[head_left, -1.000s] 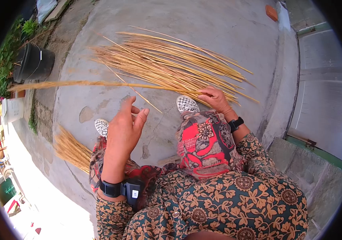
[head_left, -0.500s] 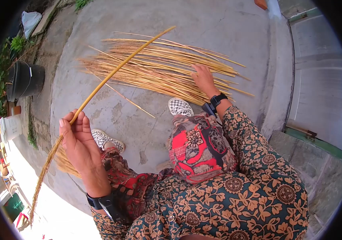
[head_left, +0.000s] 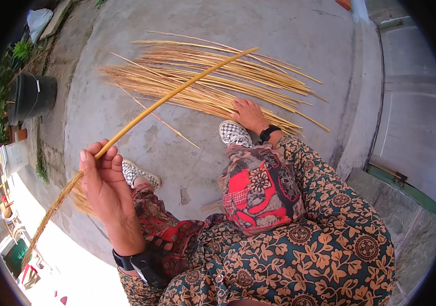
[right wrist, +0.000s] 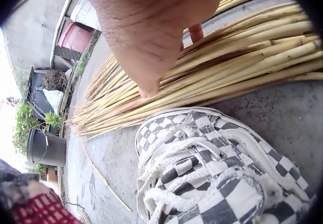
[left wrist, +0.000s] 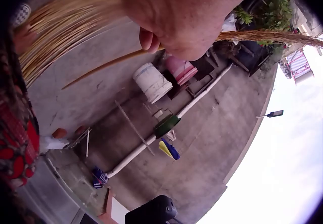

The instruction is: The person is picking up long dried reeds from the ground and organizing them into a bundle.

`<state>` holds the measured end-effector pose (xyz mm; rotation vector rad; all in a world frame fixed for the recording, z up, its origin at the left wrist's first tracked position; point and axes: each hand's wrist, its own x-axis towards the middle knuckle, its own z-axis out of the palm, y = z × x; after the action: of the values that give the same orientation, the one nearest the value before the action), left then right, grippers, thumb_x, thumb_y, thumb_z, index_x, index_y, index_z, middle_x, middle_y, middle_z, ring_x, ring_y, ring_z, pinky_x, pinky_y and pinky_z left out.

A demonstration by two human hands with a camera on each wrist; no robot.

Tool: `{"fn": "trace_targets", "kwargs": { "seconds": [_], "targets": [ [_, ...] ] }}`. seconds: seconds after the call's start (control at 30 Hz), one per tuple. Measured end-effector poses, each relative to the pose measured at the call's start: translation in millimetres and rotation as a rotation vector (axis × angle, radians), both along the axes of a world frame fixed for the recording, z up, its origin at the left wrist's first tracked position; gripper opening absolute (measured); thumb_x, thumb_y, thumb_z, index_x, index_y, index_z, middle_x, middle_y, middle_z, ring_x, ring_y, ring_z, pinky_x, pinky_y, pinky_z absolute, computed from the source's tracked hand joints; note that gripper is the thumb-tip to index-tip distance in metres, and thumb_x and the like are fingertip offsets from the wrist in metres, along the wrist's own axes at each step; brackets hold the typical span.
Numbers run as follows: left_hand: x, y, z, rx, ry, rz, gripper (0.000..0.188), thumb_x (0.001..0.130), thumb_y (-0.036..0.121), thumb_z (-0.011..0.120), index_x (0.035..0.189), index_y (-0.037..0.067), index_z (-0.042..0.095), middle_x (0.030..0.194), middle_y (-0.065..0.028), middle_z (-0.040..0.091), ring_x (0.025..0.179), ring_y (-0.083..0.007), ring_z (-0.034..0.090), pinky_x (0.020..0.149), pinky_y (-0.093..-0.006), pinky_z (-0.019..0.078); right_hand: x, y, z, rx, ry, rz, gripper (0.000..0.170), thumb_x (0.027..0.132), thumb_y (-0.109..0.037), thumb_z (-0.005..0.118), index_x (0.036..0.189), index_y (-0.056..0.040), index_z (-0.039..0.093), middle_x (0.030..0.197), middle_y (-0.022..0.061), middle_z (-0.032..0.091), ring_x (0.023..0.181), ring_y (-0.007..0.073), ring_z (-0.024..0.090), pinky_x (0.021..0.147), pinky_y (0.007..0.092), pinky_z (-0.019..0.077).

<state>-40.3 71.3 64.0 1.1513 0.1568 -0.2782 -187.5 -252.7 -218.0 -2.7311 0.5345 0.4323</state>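
My left hand (head_left: 108, 196) pinches one long dry broom-grass stalk (head_left: 177, 96) between thumb and fingers. Its thick yellow end slants up to the right, and its feathery head hangs down to the left. Across the concrete lies a loose pile of similar stalks (head_left: 151, 79), feathery heads to the left. My right hand (head_left: 250, 115) rests on the near edge of this pile, just above a checkered shoe (right wrist: 202, 158). The right thumb touches the stalks in the right wrist view. Most other right fingertips are hidden, and I cannot tell whether they grip a stalk.
A single stalk (head_left: 169, 127) lies apart in front of the feet. Another brushy bundle (head_left: 81, 202) shows partly behind my left hand. A black bucket (head_left: 33, 97) and a white bucket (head_left: 15, 158) stand at the left, a door (head_left: 414, 107) at the right.
My left hand has taken the stalk from my right hand and tilted it, thick end up. My right hand has let it go and moved onto the pile, lately toward its near edge.
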Motion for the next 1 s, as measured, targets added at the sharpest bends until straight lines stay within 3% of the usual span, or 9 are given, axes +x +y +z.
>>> {"fn": "trace_targets", "kwargs": {
  "seconds": [0.27,0.43,0.57,0.7,0.8,0.93,1.0],
  "targets": [
    [1,-3,3,0.009,0.013,0.028,0.026,0.097,0.023,0.051,0.101,-0.001,0.058,0.102,-0.0139,0.061,0.087,-0.0152,0.061,0.075,-0.0251,0.0516,15,-17,-14,-0.05,-0.09,-0.07,0.052,0.087,-0.043,0.056,0.128,-0.0112,0.051,0.137,0.006,0.045,0.126,0.0268,0.039,0.101,0.0447,0.0354],
    [1,1,3,-0.004,-0.003,0.052,0.026,0.097,0.023,0.051,0.103,-0.001,0.058,0.102,-0.0131,0.061,0.087,-0.0152,0.06,0.076,-0.0244,0.0513,45,-57,0,-0.15,-0.256,-0.173,0.043,0.088,-0.033,0.054,0.126,-0.0116,0.055,0.135,0.007,0.047,0.125,0.0286,0.04,0.101,0.045,0.0358],
    [2,3,7,-0.005,0.001,0.065,0.027,0.097,0.024,0.051,0.102,-0.001,0.058,0.102,-0.0121,0.061,0.088,-0.0154,0.06,0.076,-0.0248,0.0507,55,-81,-12,-0.197,-0.079,-0.393,0.046,0.087,-0.028,0.056,0.13,-0.0126,0.051,0.138,0.0075,0.044,0.124,0.0306,0.042,0.101,0.0447,0.0371],
    [3,11,5,-0.037,0.01,0.067,0.026,0.097,0.024,0.051,0.102,-0.001,0.059,0.101,-0.0116,0.061,0.088,-0.0152,0.06,0.076,-0.0247,0.0505,49,-62,19,-0.145,0.053,-0.278,0.036,0.088,-0.029,0.057,0.12,-0.0135,0.059,0.125,0.0069,0.054,0.117,0.0287,0.047,0.098,0.0434,0.0398],
    [4,19,4,-0.057,-0.002,0.052,0.026,0.097,0.024,0.051,0.102,0.0,0.059,0.101,-0.0115,0.061,0.087,-0.0146,0.061,0.075,-0.0241,0.0512,44,-70,24,-0.174,-0.266,-0.365,0.03,0.087,-0.026,0.059,0.115,-0.0147,0.062,0.117,0.0073,0.058,0.114,0.0282,0.048,0.096,0.0432,0.0405],
    [5,24,-1,-0.02,0.015,0.126,0.025,0.097,0.024,0.051,0.099,0.0,0.059,0.099,-0.0128,0.062,0.083,-0.0141,0.061,0.072,-0.0239,0.0528,58,-116,22,-0.261,-0.352,-0.388,0.043,0.088,-0.023,0.057,0.129,-0.0168,0.051,0.136,0.0066,0.047,0.126,0.0273,0.041,0.101,0.0447,0.0371],
    [8,26,-5,-0.018,0.01,0.123,0.025,0.097,0.024,0.051,0.098,0.0,0.059,0.098,-0.0127,0.062,0.082,-0.014,0.061,0.072,-0.0241,0.0529,63,-138,11,-0.202,-0.168,-0.406,0.047,0.089,-0.023,0.056,0.134,-0.0167,0.045,0.143,0.0055,0.04,0.13,0.0271,0.036,0.102,0.0448,0.0358]
  ]
}}
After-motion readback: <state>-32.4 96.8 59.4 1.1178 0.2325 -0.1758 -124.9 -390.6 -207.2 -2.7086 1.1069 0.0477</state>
